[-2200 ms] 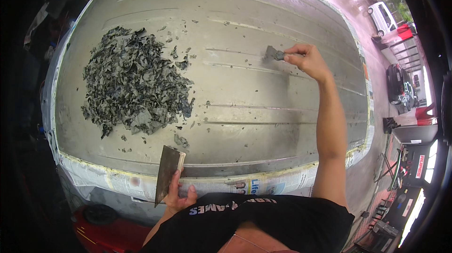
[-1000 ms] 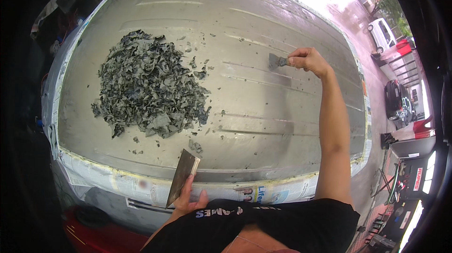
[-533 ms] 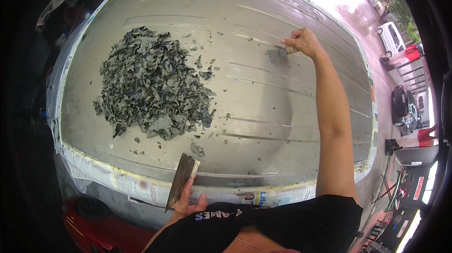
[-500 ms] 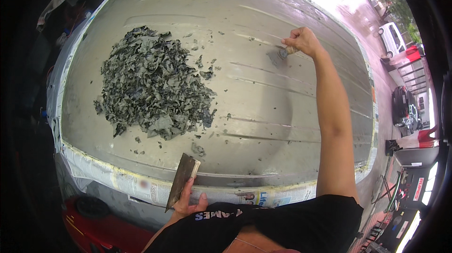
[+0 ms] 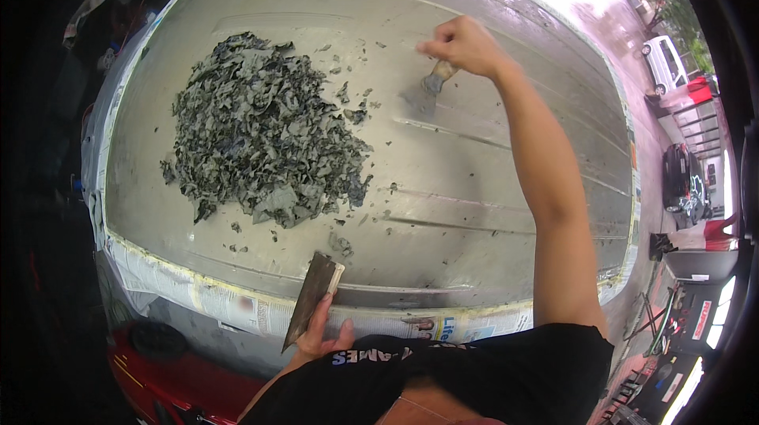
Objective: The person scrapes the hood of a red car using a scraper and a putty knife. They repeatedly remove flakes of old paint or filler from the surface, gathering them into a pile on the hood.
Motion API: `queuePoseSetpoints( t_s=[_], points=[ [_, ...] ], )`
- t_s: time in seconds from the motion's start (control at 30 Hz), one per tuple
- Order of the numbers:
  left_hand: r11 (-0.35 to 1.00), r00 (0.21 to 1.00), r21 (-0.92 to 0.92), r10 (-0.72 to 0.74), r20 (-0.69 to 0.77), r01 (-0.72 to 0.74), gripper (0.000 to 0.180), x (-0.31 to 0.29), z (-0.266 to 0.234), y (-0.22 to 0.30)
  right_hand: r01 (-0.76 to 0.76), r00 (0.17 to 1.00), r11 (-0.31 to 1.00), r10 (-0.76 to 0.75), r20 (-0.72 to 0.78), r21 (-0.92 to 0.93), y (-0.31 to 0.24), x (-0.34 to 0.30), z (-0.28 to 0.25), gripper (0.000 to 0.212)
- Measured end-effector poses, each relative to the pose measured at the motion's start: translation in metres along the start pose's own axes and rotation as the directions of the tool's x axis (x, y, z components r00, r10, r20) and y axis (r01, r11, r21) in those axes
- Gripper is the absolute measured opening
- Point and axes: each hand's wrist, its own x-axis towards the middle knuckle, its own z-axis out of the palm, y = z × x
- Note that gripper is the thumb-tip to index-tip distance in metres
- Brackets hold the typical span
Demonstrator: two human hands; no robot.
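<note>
My right hand (image 5: 465,47) is closed on the wooden handle of a paintbrush (image 5: 431,85), its grey-stained bristles blurred and low over the ribbed metal vehicle roof (image 5: 443,211). Left of it lies a large heap of grey and black paint flakes (image 5: 253,128), with loose bits scattered around. Near the roof's front edge, my left hand (image 5: 322,330) grips a wide scraper (image 5: 310,298) with a dark flat blade and a pale edge strip. The blade stands tilted, apart from the heap.
Taped newspaper (image 5: 205,302) masks the roof's border. A red car (image 5: 174,381) stands below at the left. To the right are a white van (image 5: 662,65), a dark car (image 5: 680,180) and workshop stands with tools (image 5: 652,310).
My right hand has moved left and farther away with the paintbrush, toward the flake heap. My left hand and the scraper have hardly moved.
</note>
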Motion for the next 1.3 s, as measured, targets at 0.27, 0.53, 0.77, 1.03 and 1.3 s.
queuePoseSetpoints(
  t_s=[0.27,0.53,0.77,1.03,1.3],
  points=[
    [0.995,0.993,-0.002,0.097,-0.069,-0.098,0.064,0.006,0.0,-0.003,-0.188,0.981,0.969,0.177,0.078,0.16,0.011,-0.116,0.016,0.05],
    [0.988,0.988,-0.06,0.136,-0.078,-0.141,0.065,0.011,-0.001,-0.007,-0.253,0.798,0.395,0.602,-0.04,0.883,0.025,-0.215,0.04,0.048],
    [0.986,0.987,-0.093,0.133,-0.087,-0.141,0.065,0.01,0.0,-0.008,-0.236,0.908,0.831,0.374,-0.191,0.504,-0.033,-0.216,0.056,0.041],
    [0.983,0.982,-0.095,0.145,-0.12,-0.156,0.066,0.007,0.004,-0.015,-0.16,0.884,0.984,0.175,-0.434,0.073,-0.049,-0.183,0.094,0.035],
    [0.986,0.989,-0.113,0.113,-0.093,-0.123,0.068,0.004,0.005,-0.015,-0.088,0.888,0.986,0.013,-0.46,-0.141,-0.043,-0.169,0.107,0.031]
  ],
)
